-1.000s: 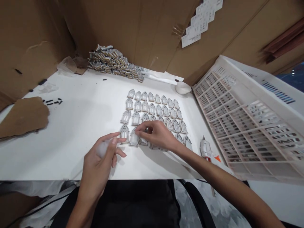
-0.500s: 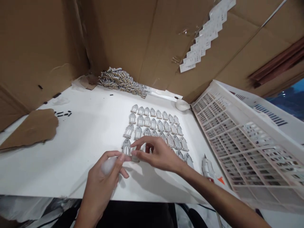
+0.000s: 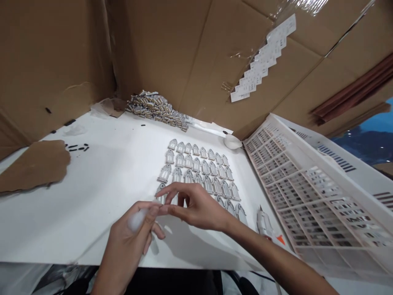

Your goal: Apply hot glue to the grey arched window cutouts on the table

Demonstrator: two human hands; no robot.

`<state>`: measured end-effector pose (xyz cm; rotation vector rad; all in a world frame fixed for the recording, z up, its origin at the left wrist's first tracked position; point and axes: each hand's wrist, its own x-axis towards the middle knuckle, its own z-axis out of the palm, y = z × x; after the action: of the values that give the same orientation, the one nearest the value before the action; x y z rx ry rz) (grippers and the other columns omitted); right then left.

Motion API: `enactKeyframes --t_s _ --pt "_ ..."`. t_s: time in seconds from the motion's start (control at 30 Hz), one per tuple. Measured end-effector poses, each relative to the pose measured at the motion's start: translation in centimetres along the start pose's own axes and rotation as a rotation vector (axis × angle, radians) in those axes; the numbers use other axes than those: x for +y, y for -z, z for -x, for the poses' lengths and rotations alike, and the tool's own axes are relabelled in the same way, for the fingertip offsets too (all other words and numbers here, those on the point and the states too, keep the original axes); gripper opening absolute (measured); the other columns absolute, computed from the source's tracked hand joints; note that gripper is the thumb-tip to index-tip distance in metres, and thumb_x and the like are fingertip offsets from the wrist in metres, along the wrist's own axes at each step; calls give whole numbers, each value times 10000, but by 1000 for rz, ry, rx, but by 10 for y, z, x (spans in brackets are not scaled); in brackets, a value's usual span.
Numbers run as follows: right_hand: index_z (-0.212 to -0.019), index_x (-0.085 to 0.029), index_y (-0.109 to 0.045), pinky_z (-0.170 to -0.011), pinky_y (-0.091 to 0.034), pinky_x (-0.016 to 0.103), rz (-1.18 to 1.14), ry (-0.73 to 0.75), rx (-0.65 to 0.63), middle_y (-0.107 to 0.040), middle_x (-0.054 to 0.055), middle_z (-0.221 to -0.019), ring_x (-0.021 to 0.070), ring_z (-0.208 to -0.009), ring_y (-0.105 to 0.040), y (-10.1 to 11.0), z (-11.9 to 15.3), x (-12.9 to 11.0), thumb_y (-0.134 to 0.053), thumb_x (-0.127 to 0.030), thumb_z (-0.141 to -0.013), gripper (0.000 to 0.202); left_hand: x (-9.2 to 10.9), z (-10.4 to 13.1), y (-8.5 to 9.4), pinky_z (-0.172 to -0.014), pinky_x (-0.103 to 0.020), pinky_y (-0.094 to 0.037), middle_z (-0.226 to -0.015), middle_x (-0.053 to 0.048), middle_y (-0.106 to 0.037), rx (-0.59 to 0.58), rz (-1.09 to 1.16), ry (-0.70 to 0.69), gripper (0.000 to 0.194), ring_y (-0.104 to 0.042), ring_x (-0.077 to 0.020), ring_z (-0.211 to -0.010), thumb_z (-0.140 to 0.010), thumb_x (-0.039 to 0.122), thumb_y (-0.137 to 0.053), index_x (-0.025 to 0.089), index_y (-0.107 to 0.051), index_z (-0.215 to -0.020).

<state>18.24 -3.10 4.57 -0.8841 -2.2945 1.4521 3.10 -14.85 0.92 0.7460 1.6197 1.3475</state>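
My left hand [image 3: 135, 231] is closed around a whitish, translucent round wad [image 3: 136, 220], its thumb and forefinger pressed together at the front. Against those fingertips, the thumb and fingers of my right hand [image 3: 192, 207] come together in a pinch; whatever is between them is too small to make out. Just beyond the hands lie rows of small grey arched window-shaped pieces [image 3: 196, 164] on the white tabletop [image 3: 123, 164]. My right hand covers part of the nearest row.
A glue gun [image 3: 264, 223] lies right of the rows, beside a tilted white plastic crate [image 3: 294, 196]. Small pieces form a heap [image 3: 156, 108] at the back, with a white bowl [image 3: 232, 141] further right. Torn cardboard [image 3: 37, 166] and dark bits [image 3: 78, 147] lie left. Cardboard walls [image 3: 153, 49] enclose the back.
My right hand has moved left from beside a front-row arched piece to meet my left fingertips. My left hand has barely moved. The view has shifted slightly.
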Motion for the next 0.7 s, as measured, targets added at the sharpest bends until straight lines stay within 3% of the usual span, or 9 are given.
enactKeyframes --t_s 0.17,0.3,0.4,0.53,0.63,0.7 --pt "-1371 -297 -681 -571 -444 253 60 11 24 -732 7 -988 106 -629 -570 0 2 -2 -658 -300 -1012 359 -9 -4 3 -491 -260 -421 -657 -12 -717 -18 13 33 574 -460 -127 -443 -871 714 -710 236 -728 -1189" --pt "-1347 -275 -653 -571 -454 265 30 -21 87 -700 24 -1055 102 -634 -580 5 -2 3 -616 -310 -1028 323 -16 -16 13 -497 -245 -463 -923 -68 -804 -51 124 36 561 -572 -121 -512 -872 643 -766 231 -709 -1249" --pt "-1268 -255 -659 -566 -455 267 44 -72 124 -703 21 -1026 108 -637 -587 9 -7 11 -633 -279 -1003 267 -14 -24 21 -540 -215 -509 -1151 -105 -803 35 312 89 499 -709 -145 -690 -882 545 -801 216 -720 -1249" --pt "-1181 -240 -693 -547 -446 260 67 -119 110 -731 4 -942 109 -615 -591 7 -13 21 -637 -298 -1002 197 -9 -28 23 -777 -276 -636 -1317 -159 -760 126 577 159 452 -777 -294 -1103 -869 401 -811 152 -741 -1239" --pt "-1157 -236 -708 -537 -447 256 47 -127 96 -756 3 -923 108 -599 -595 4 -16 25 -650 -367 -1011 205 -10 -26 20 -1020 -382 -622 -1341 -169 -751 147 629 145 476 -747 -334 -1201 -850 326 -827 135 -736 -1276" --pt "-1141 -238 -719 -533 -450 255 33 -122 85 -767 3 -913 108 -595 -597 3 -19 26 -658 -383 -1011 204 -11 -25 18 -1080 -431 -601 -1362 -172 -742 155 613 139 489 -744 -346 -1207 -851 326 -837 139 -733 -1290"
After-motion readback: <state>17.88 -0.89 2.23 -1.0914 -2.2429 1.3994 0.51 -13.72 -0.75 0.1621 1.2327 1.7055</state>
